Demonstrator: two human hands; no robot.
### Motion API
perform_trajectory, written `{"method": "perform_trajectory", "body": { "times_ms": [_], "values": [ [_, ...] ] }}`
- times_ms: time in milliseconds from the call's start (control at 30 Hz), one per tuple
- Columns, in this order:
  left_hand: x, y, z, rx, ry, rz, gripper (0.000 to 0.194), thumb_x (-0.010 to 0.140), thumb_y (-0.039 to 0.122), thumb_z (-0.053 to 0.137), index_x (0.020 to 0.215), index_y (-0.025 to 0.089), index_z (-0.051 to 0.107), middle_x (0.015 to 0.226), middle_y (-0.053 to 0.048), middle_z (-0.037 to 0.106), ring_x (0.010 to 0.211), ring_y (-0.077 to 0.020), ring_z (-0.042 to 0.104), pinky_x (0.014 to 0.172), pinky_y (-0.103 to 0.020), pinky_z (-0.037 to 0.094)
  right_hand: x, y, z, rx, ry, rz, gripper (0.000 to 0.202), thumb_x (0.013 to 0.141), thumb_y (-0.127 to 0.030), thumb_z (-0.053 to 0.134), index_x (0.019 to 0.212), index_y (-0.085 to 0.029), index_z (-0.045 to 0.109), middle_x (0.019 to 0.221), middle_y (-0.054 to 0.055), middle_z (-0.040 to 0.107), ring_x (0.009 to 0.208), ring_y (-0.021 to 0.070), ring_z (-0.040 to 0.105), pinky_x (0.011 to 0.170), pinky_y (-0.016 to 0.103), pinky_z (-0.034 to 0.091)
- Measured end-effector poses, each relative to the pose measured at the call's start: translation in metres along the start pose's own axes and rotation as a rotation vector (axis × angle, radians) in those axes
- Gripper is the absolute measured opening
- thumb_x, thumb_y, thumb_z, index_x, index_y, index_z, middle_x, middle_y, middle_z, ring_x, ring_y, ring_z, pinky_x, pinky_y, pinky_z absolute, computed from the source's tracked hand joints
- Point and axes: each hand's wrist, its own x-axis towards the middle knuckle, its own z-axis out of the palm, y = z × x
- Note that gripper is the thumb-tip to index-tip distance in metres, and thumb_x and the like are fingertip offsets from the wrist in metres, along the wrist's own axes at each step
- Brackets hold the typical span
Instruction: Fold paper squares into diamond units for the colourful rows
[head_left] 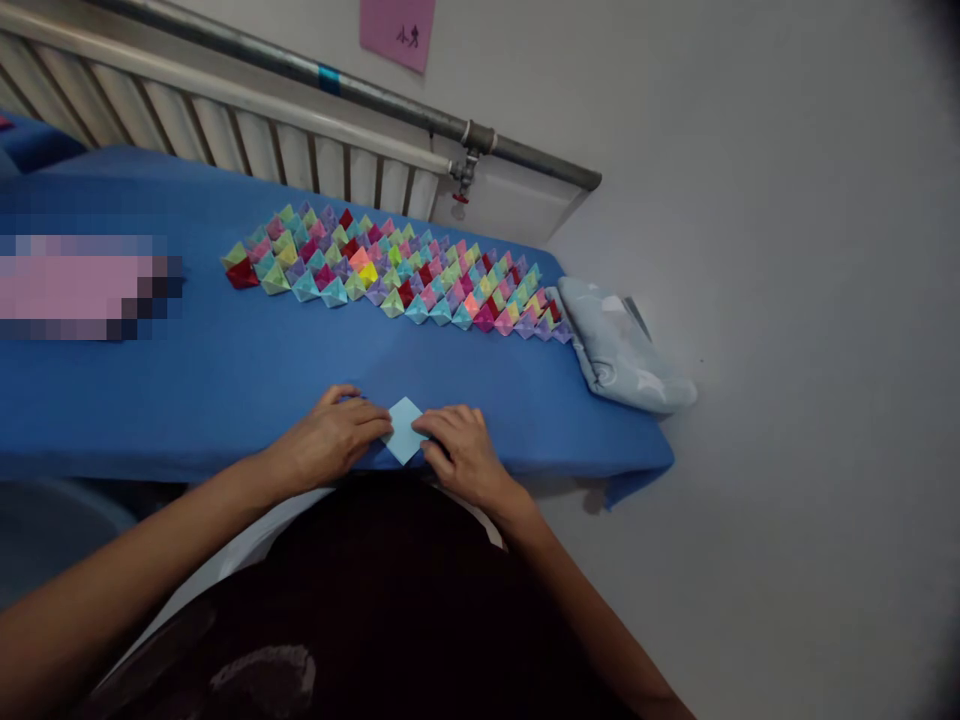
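Head view: left hand (334,438) grips light-blue paper square (405,432) at nine o'clock, right hand (466,455) at three. Origami pieces (406,293) lie at twelve.

Paper square (406,432): here, at the near edge of the desk (187,400), between my left hand (339,436) and my right hand (459,447).
Paper pieces (401,270): packed in rows, lying beyond my hands.
Blurred thing (67,290): over there on the desk, to my left.
Cloth bundle (622,350): just past the rows, at the desk's right end.
Radiator (221,130): behind the desk, leftward.
Pipe (386,97): above the radiator.
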Motion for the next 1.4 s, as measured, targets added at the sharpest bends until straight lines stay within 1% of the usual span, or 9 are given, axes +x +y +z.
{"method": "perform_trajectory", "body": {
  "times_ms": [167, 367, 533, 733, 833, 933, 1033, 1167, 1400],
  "values": [
    [-0.008, 0.001, -0.001, 0.154, 0.095, 0.082, 0.023, 0.090, 0.024, 0.053, 0.104, 0.025, 0.071, 0.110, -0.007, 0.074, 0.104, -0.0254, 0.063, 0.106, -0.047, 0.027, -0.007, 0.002, -0.002, 0.049, 0.007, 0.037, 0.026, 0.081, -0.023, 0.068, 0.107, -0.022, 0.066, 0.111, 0.003, 0.071, 0.103, 0.0220, 0.055, 0.090, 0.036, 0.032],
    [-0.006, -0.003, 0.003, 0.340, 0.231, 0.217, 0.019, 0.094, 0.031, 0.053, 0.098, 0.022, 0.070, 0.101, -0.003, 0.076, 0.094, -0.0205, 0.066, 0.101, -0.044, 0.033, -0.006, 0.003, 0.000, 0.058, 0.036, 0.063, 0.020, 0.085, -0.026, 0.068, 0.104, -0.025, 0.067, 0.109, 0.000, 0.072, 0.101, 0.0204, 0.056, 0.090, 0.035, 0.031],
    [-0.004, -0.004, 0.003, 0.396, 0.255, 0.236, 0.020, 0.097, 0.028, 0.049, 0.098, 0.023, 0.068, 0.098, -0.002, 0.076, 0.090, -0.0174, 0.067, 0.098, -0.041, 0.035, -0.007, 0.006, 0.001, 0.061, 0.038, 0.055, 0.015, 0.090, -0.031, 0.065, 0.103, -0.026, 0.067, 0.108, -0.001, 0.072, 0.101, 0.0198, 0.056, 0.089, 0.034, 0.031],
    [-0.004, 0.001, 0.001, 0.412, 0.241, 0.239, 0.019, 0.094, 0.033, 0.054, 0.102, 0.021, 0.067, 0.099, -0.004, 0.075, 0.091, -0.0198, 0.066, 0.099, -0.043, 0.034, -0.006, 0.005, 0.002, 0.040, 0.058, 0.038, 0.013, 0.095, -0.028, 0.058, 0.102, -0.026, 0.068, 0.107, -0.001, 0.073, 0.099, 0.0187, 0.056, 0.088, 0.034, 0.031],
    [-0.003, 0.002, 0.003, 0.450, 0.264, 0.237, 0.018, 0.096, 0.029, 0.051, 0.098, 0.023, 0.068, 0.096, -0.002, 0.075, 0.087, -0.0177, 0.066, 0.098, -0.042, 0.035, -0.005, 0.005, 0.004, 0.029, 0.061, 0.050, 0.014, 0.096, -0.030, 0.056, 0.101, -0.027, 0.069, 0.108, -0.001, 0.073, 0.100, 0.0191, 0.056, 0.088, 0.035, 0.032],
    [-0.003, 0.002, 0.006, 0.479, 0.293, 0.238, 0.021, 0.098, 0.023, 0.047, 0.097, 0.023, 0.068, 0.094, -0.002, 0.075, 0.083, -0.0162, 0.066, 0.097, -0.041, 0.035, -0.006, 0.004, 0.005, 0.024, 0.055, 0.063, 0.013, 0.092, -0.032, 0.061, 0.102, -0.027, 0.068, 0.110, 0.000, 0.072, 0.102, 0.0203, 0.057, 0.089, 0.035, 0.032],
    [-0.003, 0.002, 0.010, 0.471, 0.318, 0.219, 0.022, 0.098, 0.021, 0.046, 0.096, 0.022, 0.068, 0.095, -0.002, 0.075, 0.082, -0.0162, 0.065, 0.097, -0.041, 0.035, -0.007, 0.003, 0.005, 0.020, 0.067, 0.073, 0.016, 0.089, -0.027, 0.064, 0.104, -0.026, 0.068, 0.112, 0.001, 0.071, 0.101, 0.0201, 0.057, 0.088, 0.035, 0.033],
    [-0.003, 0.004, 0.013, 0.406, 0.352, 0.153, 0.020, 0.097, 0.023, 0.049, 0.093, 0.021, 0.068, 0.095, -0.002, 0.075, 0.085, -0.0169, 0.065, 0.097, -0.041, 0.035, -0.005, 0.003, 0.006, 0.031, 0.084, 0.119, 0.012, 0.092, -0.024, 0.059, 0.099, -0.025, 0.069, 0.109, 0.001, 0.071, 0.098, 0.0190, 0.058, 0.086, 0.034, 0.033],
    [-0.001, 0.004, 0.016, 0.348, 0.352, -0.037, 0.021, 0.096, 0.032, 0.052, 0.088, 0.023, 0.069, 0.095, -0.003, 0.073, 0.096, -0.0232, 0.062, 0.090, -0.042, 0.035, 0.002, 0.002, 0.010, 0.075, 0.130, 0.263, 0.010, 0.092, -0.023, 0.058, 0.090, -0.024, 0.068, 0.110, 0.003, 0.069, 0.105, 0.0197, 0.059, 0.090, 0.036, 0.034]
  ]
}}
